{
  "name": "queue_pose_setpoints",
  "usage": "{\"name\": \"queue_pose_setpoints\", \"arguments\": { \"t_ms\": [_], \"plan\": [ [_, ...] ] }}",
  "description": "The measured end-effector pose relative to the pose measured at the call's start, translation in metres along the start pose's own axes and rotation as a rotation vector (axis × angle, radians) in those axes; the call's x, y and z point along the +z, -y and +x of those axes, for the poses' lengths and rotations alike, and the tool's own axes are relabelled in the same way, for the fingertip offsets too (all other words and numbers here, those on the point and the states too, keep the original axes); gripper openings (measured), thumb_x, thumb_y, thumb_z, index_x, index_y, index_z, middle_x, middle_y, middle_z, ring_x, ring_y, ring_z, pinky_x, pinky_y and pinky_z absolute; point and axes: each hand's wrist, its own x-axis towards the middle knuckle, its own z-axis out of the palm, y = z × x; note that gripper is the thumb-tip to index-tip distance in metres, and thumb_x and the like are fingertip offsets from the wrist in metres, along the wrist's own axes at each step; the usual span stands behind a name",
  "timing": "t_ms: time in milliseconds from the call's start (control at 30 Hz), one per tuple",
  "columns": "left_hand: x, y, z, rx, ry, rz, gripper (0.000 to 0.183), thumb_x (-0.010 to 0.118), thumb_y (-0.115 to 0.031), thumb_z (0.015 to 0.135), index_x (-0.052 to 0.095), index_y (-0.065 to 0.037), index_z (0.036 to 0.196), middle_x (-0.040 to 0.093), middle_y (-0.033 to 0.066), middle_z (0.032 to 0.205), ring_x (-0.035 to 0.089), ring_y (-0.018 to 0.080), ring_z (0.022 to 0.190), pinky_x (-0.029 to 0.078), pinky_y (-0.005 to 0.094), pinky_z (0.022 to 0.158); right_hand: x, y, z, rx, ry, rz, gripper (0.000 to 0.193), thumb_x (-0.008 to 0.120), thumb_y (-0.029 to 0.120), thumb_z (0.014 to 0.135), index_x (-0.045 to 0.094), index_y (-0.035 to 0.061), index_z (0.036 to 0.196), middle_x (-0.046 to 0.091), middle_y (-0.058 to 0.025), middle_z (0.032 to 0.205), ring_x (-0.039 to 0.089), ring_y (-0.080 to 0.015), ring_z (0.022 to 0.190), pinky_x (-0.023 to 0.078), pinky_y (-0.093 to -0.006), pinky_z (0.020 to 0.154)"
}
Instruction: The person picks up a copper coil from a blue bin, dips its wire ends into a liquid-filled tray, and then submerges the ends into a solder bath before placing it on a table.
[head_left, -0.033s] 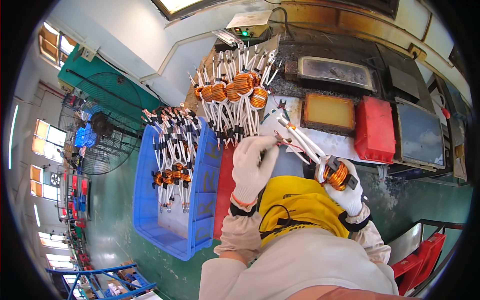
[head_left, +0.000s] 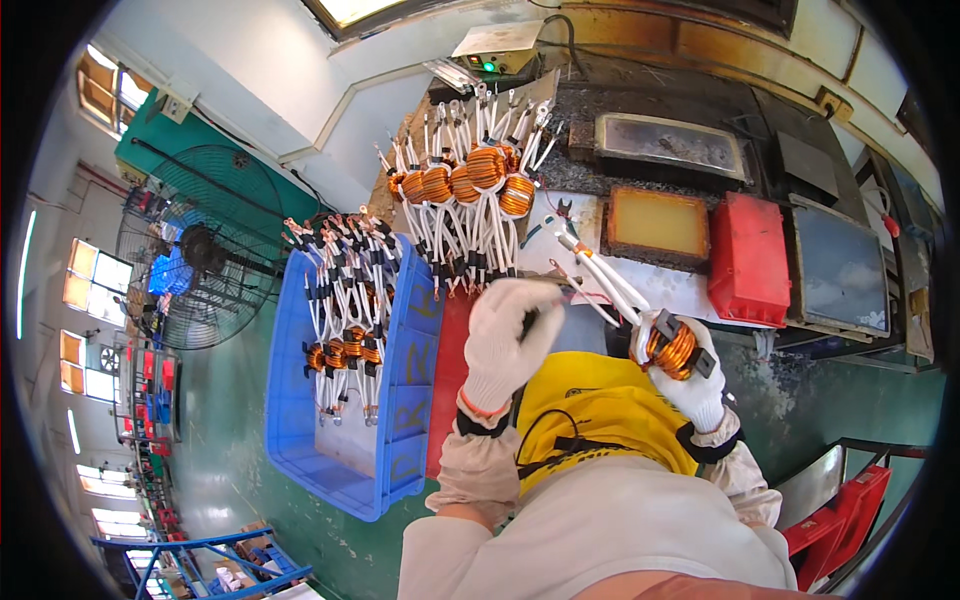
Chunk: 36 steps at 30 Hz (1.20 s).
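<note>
In the head view, my right hand (head_left: 697, 394), in a white glove, is closed around the copper coil (head_left: 674, 354), whose white leads (head_left: 618, 284) point up and left over the bench. My left hand (head_left: 502, 338) is half curled near the thin red wire (head_left: 594, 297), and I cannot tell whether its fingers pinch anything. Further left stands the blue crate (head_left: 407, 400), holding more coils (head_left: 350, 350).

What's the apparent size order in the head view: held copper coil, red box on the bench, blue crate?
1. Blue crate
2. Red box
3. Held copper coil
</note>
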Motion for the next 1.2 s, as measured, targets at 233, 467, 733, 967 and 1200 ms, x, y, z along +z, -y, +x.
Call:
{"name": "queue_pose_setpoints", "arguments": {
  "t_ms": [233,467,733,967,1200],
  "plan": [
    [-0.010,0.007,-0.035,-0.130,0.743,-0.418,0.020,0.067,0.001,0.075,0.062,-0.004,0.093,0.063,0.0087,0.087,0.062,0.0233,0.077,0.050,0.0334,0.070,-0.003,-0.006,0.002,0.126,-0.123,0.077,0.066,0.075,0.004,0.071,0.043,-0.0015,0.129,0.061,-0.0140,0.114,0.063,-0.0208,0.105,0.050,-0.0338,0.093],
    [0.017,0.005,-0.039,0.027,0.461,0.062,0.025,0.070,-0.016,0.080,0.065,-0.009,0.103,0.063,0.0109,0.096,0.063,0.0296,0.086,0.052,0.0366,0.075,-0.003,0.006,0.008,0.065,-0.134,0.061,0.066,0.076,0.004,0.069,0.044,-0.0006,0.127,0.060,-0.0128,0.113,0.063,-0.0209,0.104,0.050,-0.0335,0.092],
    [0.046,-0.003,-0.030,-0.173,0.607,-0.005,0.022,0.070,-0.019,0.084,0.069,-0.010,0.104,0.065,0.0122,0.098,0.066,0.0302,0.087,0.053,0.0355,0.072,-0.001,0.015,0.006,0.046,-0.104,-0.028,0.063,0.075,0.002,0.069,0.046,-0.0004,0.124,0.060,-0.0116,0.112,0.062,-0.0193,0.103,0.050,-0.0330,0.092],
    [0.070,-0.009,-0.047,-0.361,0.549,-0.085,0.022,0.066,-0.011,0.083,0.068,-0.007,0.105,0.066,0.0140,0.103,0.066,0.0350,0.086,0.053,0.0373,0.075,-0.005,0.019,0.002,0.177,-0.011,0.266,0.065,0.071,-0.003,0.069,0.045,0.0005,0.129,0.059,-0.0090,0.115,0.059,-0.0184,0.108,0.047,-0.0354,0.097],
    [0.078,-0.003,-0.058,-0.505,0.482,-0.379,0.026,0.061,0.000,0.084,0.066,-0.007,0.109,0.069,0.0112,0.088,0.067,0.0196,0.082,0.051,0.0294,0.077,-0.019,0.030,0.003,0.508,0.193,0.229,0.068,0.071,-0.001,0.069,0.045,0.0025,0.131,0.059,-0.0077,0.117,0.058,-0.0180,0.109,0.046,-0.0343,0.097]
  ]
}}
